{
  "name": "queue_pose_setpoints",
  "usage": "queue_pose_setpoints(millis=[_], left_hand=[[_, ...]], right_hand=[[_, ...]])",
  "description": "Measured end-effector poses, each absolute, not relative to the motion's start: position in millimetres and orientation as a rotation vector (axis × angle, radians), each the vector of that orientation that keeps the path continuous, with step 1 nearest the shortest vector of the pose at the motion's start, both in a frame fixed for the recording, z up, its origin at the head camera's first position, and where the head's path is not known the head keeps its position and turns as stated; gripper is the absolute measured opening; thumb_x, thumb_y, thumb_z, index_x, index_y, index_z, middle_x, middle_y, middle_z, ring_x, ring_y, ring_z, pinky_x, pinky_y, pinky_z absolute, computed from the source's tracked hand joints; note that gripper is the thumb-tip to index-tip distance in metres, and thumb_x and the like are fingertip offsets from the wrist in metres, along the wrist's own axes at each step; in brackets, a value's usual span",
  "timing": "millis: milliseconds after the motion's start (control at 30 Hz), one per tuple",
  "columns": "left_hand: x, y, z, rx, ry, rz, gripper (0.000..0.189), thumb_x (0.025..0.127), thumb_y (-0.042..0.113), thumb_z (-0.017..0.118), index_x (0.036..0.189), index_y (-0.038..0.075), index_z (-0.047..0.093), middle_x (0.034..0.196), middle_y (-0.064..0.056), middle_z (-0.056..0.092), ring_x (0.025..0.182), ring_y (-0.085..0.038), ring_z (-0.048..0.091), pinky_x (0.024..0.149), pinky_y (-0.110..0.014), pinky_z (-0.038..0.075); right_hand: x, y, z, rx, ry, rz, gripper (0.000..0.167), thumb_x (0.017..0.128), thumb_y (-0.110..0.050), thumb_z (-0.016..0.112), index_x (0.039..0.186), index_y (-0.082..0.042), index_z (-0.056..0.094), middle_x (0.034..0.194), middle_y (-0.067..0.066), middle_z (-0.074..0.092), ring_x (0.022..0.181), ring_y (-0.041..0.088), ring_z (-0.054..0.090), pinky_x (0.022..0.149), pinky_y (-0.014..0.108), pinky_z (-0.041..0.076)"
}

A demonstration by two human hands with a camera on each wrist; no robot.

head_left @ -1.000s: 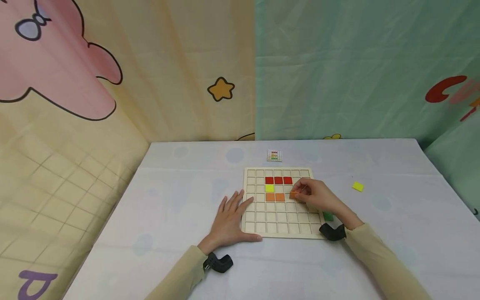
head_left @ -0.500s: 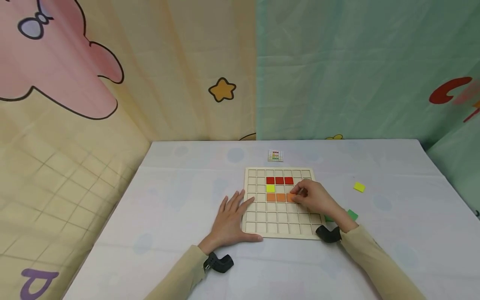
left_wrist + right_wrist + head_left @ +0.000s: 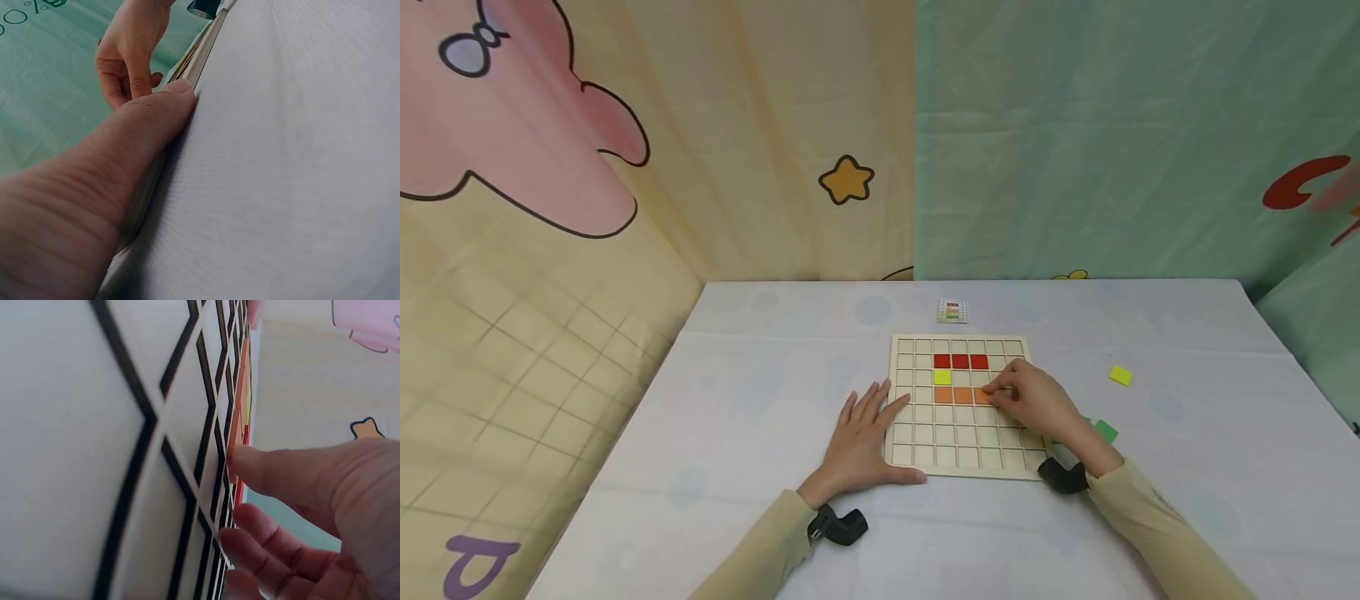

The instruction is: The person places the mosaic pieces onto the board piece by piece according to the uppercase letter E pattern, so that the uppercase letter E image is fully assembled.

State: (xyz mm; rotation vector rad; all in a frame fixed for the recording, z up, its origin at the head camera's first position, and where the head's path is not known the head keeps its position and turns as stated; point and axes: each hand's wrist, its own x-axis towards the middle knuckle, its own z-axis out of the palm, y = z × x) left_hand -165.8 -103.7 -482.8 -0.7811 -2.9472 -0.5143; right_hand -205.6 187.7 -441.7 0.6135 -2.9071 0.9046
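Note:
A pale wooden grid board [image 3: 955, 437] lies on the table. It bears red tiles [image 3: 960, 362] in one row, a yellow tile [image 3: 942, 377] below, then a row of orange tiles. My right hand [image 3: 1037, 404] pinches the rightmost orange tile [image 3: 981, 397], which sits in line with the other two. In the right wrist view the thumb [image 3: 256, 465] touches an orange tile's end and the other fingers are loosely bent. Spread along the board's left edge, my left hand [image 3: 861, 450] steadies it, with the thumb [image 3: 165, 106] at the near edge.
Behind the board lies a small card [image 3: 952, 312] printed with a coloured grid. To the right are a loose yellow tile [image 3: 1121, 376] and green tiles [image 3: 1105, 431], partly hidden by my right wrist. Patterned curtains stand behind the table.
The orange tile, tilted in my right fingers a second ago, now lies in the row beside the other two. My right hand stays at it; my left hand has not moved.

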Motion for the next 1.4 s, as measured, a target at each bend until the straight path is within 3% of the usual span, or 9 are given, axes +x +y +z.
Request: queue_pose_setpoints(millis=[133, 267, 567, 800, 967, 1133, 1300, 1400], left_hand=[[-166, -104, -483, -0.782, -2.945, -0.525, 0.109, 0.063, 0.076, 0.066, 0.149, 0.019, 0.031, 0.157, -0.009, 0.013, 0.143, -0.023, 0.004, 0.113, -0.046, 0.0], [-166, -104, -484, -0.78, -2.946, -0.521, 0.11, 0.063, 0.077, 0.066, 0.15, 0.019, 0.03, 0.157, -0.009, 0.012, 0.143, -0.022, 0.003, 0.113, -0.045, 0.0], [-166, -104, -484, -0.771, -2.953, -0.51, 0.11, 0.063, 0.077, 0.065, 0.149, 0.02, 0.03, 0.157, -0.008, 0.012, 0.143, -0.022, 0.003, 0.113, -0.044, -0.001], [-166, -104, -484, -0.773, -2.956, -0.514, 0.11, 0.063, 0.077, 0.066, 0.149, 0.02, 0.03, 0.157, -0.008, 0.012, 0.143, -0.021, 0.003, 0.113, -0.044, -0.001], [-166, -103, -484, -0.771, -2.966, -0.513, 0.11, 0.063, 0.077, 0.065, 0.15, 0.02, 0.03, 0.157, -0.008, 0.012, 0.143, -0.021, 0.002, 0.113, -0.044, -0.001], [-166, -103, -483, -0.772, -2.966, -0.51, 0.11, 0.063, 0.077, 0.066, 0.149, 0.02, 0.03, 0.157, -0.008, 0.012, 0.143, -0.021, 0.003, 0.113, -0.044, -0.001], [-166, -103, -483, -0.773, -2.965, -0.509, 0.11, 0.063, 0.077, 0.066, 0.15, 0.019, 0.03, 0.157, -0.008, 0.012, 0.143, -0.022, 0.003, 0.113, -0.044, -0.001], [-166, -103, -482, -0.771, -2.966, -0.517, 0.11, 0.063, 0.077, 0.066, 0.15, 0.019, 0.03, 0.157, -0.008, 0.012, 0.143, -0.022, 0.003, 0.113, -0.044, -0.001]], right_hand=[[-204, 199, -442, 0.73, -2.924, 0.964, 0.021, 0.087, -0.006, 0.067, 0.108, -0.006, 0.072, 0.088, 0.0, 0.053, 0.067, 0.013, 0.043, 0.058, 0.028, 0.041], [-201, 218, -441, 0.769, -2.894, 1.094, 0.022, 0.088, -0.005, 0.066, 0.11, -0.005, 0.069, 0.094, 0.001, 0.055, 0.073, 0.014, 0.047, 0.06, 0.027, 0.042], [-202, 270, -432, 0.456, -2.891, 1.001, 0.021, 0.092, -0.018, 0.065, 0.107, -0.005, 0.07, 0.103, 0.01, 0.064, 0.087, 0.025, 0.058, 0.063, 0.034, 0.046], [-207, 310, -434, 0.221, -2.953, 0.827, 0.044, 0.086, -0.022, 0.071, 0.116, 0.009, 0.061, 0.113, 0.031, 0.054, 0.098, 0.043, 0.051, 0.08, 0.056, 0.043], [-209, 331, -439, 0.132, -2.999, 0.779, 0.06, 0.08, -0.027, 0.076, 0.116, 0.015, 0.056, 0.103, 0.032, 0.053, 0.09, 0.042, 0.046, 0.072, 0.05, 0.042], [-210, 341, -443, 0.07, -3.037, 0.821, 0.052, 0.082, -0.025, 0.075, 0.111, 0.014, 0.057, 0.093, 0.024, 0.055, 0.083, 0.035, 0.048, 0.065, 0.039, 0.042], [-210, 338, -442, 0.055, -3.044, 0.855, 0.037, 0.085, -0.017, 0.07, 0.103, 0.012, 0.057, 0.09, 0.022, 0.056, 0.081, 0.035, 0.051, 0.066, 0.041, 0.044], [-210, 335, -440, 0.061, -3.071, 0.876, 0.038, 0.084, -0.019, 0.072, 0.1, 0.012, 0.057, 0.091, 0.022, 0.056, 0.081, 0.034, 0.051, 0.066, 0.041, 0.044]])
